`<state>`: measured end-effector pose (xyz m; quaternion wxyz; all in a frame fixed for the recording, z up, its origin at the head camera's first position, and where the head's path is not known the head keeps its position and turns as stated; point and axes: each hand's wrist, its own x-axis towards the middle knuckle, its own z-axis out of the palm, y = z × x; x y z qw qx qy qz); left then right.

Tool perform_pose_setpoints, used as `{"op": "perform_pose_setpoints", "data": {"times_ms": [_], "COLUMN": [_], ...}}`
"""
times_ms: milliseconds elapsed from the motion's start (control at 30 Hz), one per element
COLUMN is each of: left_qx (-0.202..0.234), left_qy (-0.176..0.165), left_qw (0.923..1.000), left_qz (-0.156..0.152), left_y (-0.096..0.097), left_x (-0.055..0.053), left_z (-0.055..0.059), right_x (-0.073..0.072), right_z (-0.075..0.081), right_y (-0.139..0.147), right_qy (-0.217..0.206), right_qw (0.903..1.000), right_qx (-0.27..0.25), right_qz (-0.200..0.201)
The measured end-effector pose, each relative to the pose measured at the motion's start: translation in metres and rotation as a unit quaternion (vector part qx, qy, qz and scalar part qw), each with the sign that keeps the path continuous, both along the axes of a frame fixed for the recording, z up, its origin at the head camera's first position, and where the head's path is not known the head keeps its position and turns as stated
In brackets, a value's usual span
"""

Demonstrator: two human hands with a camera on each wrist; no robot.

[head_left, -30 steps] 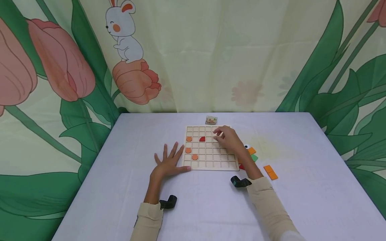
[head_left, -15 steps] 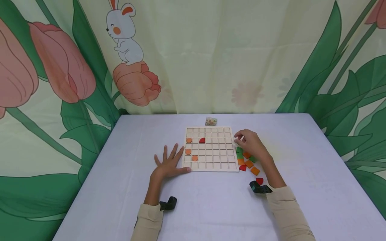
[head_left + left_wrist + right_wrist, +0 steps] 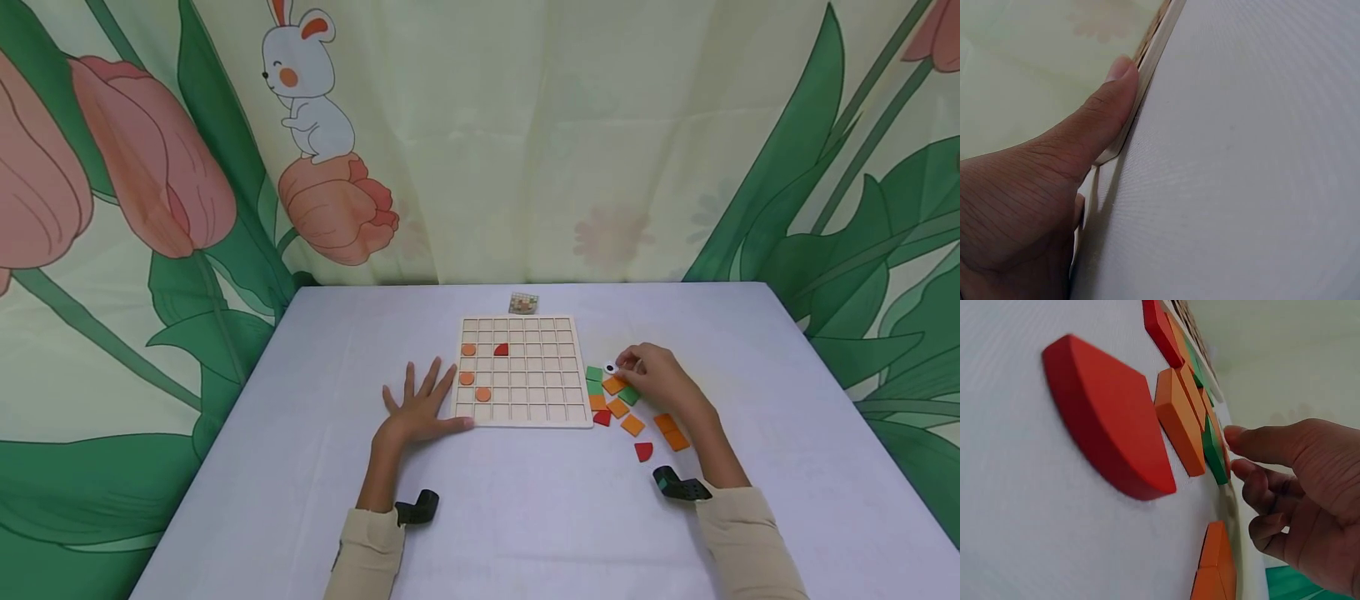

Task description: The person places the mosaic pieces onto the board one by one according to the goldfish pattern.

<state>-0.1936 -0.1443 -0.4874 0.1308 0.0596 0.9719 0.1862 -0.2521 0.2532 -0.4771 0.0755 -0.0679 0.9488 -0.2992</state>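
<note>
A pale wooden grid board [image 3: 532, 375] lies on the table, holding several orange discs [image 3: 483, 394] and a red quarter-round piece [image 3: 501, 350] in its cells. My left hand [image 3: 420, 412] spreads its fingers at the board's left side. Its thumb [image 3: 1113, 94] rests along the front edge at the corner. To the right of the board, my right hand [image 3: 660, 377] is over a scatter of flat pieces, fingertips close to a white eye disc [image 3: 610, 367] and a green piece [image 3: 1214, 450]. Thumb and index finger stand slightly apart, with nothing visible between them.
Orange squares [image 3: 632, 425], green squares [image 3: 593, 374] and red pieces lie loose beside the board. A red quarter-round [image 3: 1110, 419] lies nearest the front. Two orange squares [image 3: 671, 432] touch each other farther right. A small patterned card [image 3: 523, 303] lies behind the board.
My right hand has moved from above the board's right part, rightward and toward me, to the loose pieces. The left hand has stayed put.
</note>
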Motion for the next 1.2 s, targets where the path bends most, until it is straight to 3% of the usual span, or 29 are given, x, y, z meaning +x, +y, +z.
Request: {"op": "perform_pose_setpoints", "data": {"times_ms": [300, 633, 900, 1200], "left_qx": [-0.004, -0.011, -0.006, -0.006], "left_qy": [-0.003, -0.006, -0.004, -0.004], "left_qw": [1.0000, 0.9999, 1.0000, 1.0000], "left_qz": [0.000, 0.000, 0.000, -0.002], "left_y": [-0.001, -0.002, -0.002, -0.002], "left_x": [0.000, -0.003, -0.002, -0.002], "left_z": [0.001, -0.003, -0.005, -0.004], "right_x": [0.003, 0.002, 0.001, 0.000], "right_z": [0.001, 0.000, 0.002, 0.000], "right_y": [0.012, 0.017, 0.022, 0.023], "right_qy": [-0.026, -0.006, -0.035, -0.026], "right_qw": [0.9994, 0.9994, 0.9978, 0.9990], "right_qx": [0.005, 0.001, 0.000, -0.009], "right_qz": [0.020, 0.033, 0.056, 0.036]}}
